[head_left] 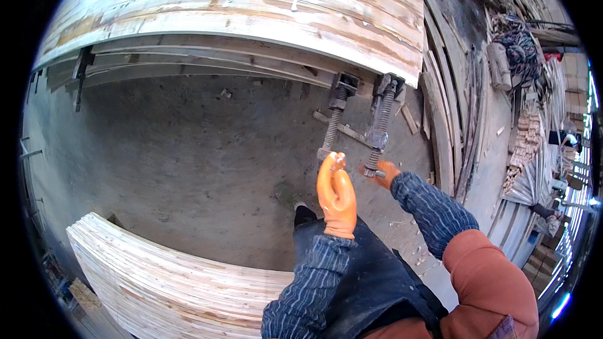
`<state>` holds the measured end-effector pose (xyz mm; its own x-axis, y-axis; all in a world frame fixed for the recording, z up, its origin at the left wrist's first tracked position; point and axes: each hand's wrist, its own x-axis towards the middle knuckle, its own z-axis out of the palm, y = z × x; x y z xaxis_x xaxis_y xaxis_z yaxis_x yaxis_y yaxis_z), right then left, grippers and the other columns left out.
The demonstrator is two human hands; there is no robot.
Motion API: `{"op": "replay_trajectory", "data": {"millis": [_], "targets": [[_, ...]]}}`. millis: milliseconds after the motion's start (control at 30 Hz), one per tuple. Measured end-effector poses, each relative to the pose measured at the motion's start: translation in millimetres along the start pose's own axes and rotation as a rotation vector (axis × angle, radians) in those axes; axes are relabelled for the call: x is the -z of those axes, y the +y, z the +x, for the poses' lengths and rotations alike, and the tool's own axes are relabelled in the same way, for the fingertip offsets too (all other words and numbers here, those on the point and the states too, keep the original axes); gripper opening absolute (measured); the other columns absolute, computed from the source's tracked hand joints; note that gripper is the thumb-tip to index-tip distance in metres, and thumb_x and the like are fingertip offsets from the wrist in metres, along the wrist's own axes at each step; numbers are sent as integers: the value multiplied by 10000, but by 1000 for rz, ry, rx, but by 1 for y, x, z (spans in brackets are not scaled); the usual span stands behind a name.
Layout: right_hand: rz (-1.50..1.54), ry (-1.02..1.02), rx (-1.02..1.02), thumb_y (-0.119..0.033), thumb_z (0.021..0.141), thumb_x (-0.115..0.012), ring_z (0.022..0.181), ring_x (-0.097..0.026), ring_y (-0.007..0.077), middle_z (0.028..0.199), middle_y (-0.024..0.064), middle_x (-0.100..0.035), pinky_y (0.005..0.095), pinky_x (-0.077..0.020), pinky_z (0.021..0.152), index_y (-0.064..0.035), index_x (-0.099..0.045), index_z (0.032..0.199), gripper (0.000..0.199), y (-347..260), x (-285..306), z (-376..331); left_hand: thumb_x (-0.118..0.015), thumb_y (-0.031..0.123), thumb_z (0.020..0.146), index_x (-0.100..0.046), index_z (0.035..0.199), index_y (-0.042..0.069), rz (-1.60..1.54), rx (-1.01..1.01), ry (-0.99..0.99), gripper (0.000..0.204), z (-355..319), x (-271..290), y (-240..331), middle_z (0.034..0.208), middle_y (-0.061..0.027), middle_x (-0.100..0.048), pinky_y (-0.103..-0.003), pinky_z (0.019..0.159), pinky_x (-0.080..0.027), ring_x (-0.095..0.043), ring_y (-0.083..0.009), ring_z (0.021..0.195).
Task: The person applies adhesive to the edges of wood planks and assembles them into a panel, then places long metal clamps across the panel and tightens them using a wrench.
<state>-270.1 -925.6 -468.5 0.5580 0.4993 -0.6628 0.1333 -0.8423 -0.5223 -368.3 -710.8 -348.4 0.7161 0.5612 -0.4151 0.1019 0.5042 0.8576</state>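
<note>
Two rusty clamp screws stick out toward me from the front edge of a wide panel of wood strips (264, 16). My left hand (337, 194), in an orange rubber glove, is curled closed at the near end of the left clamp screw (333, 127); the fingers partly hide that end. Whitish smears show on its fingertips. My right hand (385, 174), gloved in orange too, is closed round the near end of the right clamp screw (384, 113), by its small crossbar. Part of the right hand lies behind the screw end.
Pale boards (182, 276) are stacked at the lower left. Another clamp (81, 72) hangs from the panel's left part. A loose bar (345, 129) lies beneath the two screws. Long planks (443, 113) and a tangled rope bundle (520, 50) are on the right.
</note>
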Motion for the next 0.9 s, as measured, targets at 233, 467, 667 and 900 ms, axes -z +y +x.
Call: {"op": "replay_trajectory", "data": {"millis": [233,467,667,900], "targets": [[93,8,-385,-184,891,-699,757,-628,138,792,71,-688,302,-512,732,-57,-714,1088,234,-61,47,-128,-479,26,1007,-552,1329,-58,-7,-38,-90,341,-32,17,2,1258,-193,-653,-346,1028,-492,-637,-251,1180],[-323,-27,-32,-97,918,-536,1096,-637,409,1187,246,-656,447,-497,953,-93,-479,1431,516,-167,141,-161,-481,297,1059,-494,1442,107,-216,429,-80,428,-9,8,-35,1399,-86,-592,-377,1000,-438,-554,-223,1288],[-701,-226,-192,-141,942,-528,1062,-650,417,1140,246,-675,483,-514,914,-89,-518,1384,445,-237,163,-137,-577,499,978,-505,1428,160,-398,769,-57,569,15,-3,-24,1423,-49,-580,-445,1055,-414,-512,-243,1333],[-960,-321,-319,-167,934,-532,924,-693,395,992,205,-711,504,-538,798,-96,-555,1309,382,-273,153,-122,-576,458,981,-433,1495,147,-623,912,-102,617,31,-16,-21,1488,-62,-516,-452,1071,-415,-482,-247,1352]]}}
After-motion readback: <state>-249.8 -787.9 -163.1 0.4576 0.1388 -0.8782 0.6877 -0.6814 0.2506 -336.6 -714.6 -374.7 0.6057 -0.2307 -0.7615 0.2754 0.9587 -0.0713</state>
